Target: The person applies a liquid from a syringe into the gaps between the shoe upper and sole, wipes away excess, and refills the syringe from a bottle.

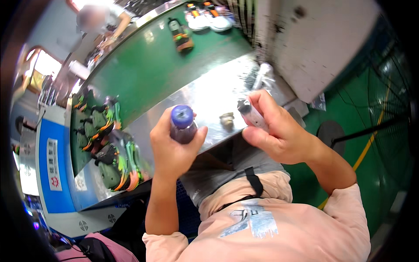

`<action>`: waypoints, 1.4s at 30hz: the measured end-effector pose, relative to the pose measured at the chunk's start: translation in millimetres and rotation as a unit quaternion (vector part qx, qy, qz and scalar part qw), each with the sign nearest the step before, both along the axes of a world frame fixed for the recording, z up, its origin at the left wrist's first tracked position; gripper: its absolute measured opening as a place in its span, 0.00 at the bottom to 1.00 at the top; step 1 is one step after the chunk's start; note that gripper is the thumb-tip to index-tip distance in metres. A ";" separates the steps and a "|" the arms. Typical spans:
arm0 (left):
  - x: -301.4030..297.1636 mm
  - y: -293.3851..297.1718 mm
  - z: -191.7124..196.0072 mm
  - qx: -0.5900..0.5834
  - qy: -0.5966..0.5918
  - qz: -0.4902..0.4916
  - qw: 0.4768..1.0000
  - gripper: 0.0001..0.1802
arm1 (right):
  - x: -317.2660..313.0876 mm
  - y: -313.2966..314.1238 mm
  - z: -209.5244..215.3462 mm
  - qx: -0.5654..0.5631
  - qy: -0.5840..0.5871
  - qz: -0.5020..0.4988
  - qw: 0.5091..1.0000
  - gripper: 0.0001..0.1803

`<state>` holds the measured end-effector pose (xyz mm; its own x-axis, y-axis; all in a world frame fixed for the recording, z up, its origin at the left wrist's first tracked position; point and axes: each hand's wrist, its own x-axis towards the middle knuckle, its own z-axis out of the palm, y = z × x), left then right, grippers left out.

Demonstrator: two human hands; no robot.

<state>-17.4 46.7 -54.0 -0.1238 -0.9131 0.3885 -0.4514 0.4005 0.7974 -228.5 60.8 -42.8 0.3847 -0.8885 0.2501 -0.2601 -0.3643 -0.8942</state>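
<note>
My left hand grips a small dark bottle with a blue cap, held upright above the front edge of a shiny metal worktop. My right hand is closed around a slim white tube-like item with a dark tip, its tip pointing up and to the left. The two hands sit side by side, a short gap apart. A small brownish lump lies on the metal between them.
Green and orange shoes are piled at the left of the worktop. A green conveyor belt runs back, carrying one shoe. White dishes stand at its far end. Another person works at the back left. A fan stands right.
</note>
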 end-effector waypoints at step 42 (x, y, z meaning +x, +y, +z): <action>-41.2 52.5 -40.8 0.269 0.807 0.040 0.523 0.22 | 36.2 1.9 -30.9 0.062 0.097 0.091 0.989 0.09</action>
<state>-58.5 99.2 -94.9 0.0165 -0.9213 -0.3885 0.9872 -0.0467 0.1527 -192.2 62.7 -73.7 0.5707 -0.8197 0.0485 -0.3721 -0.3108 -0.8746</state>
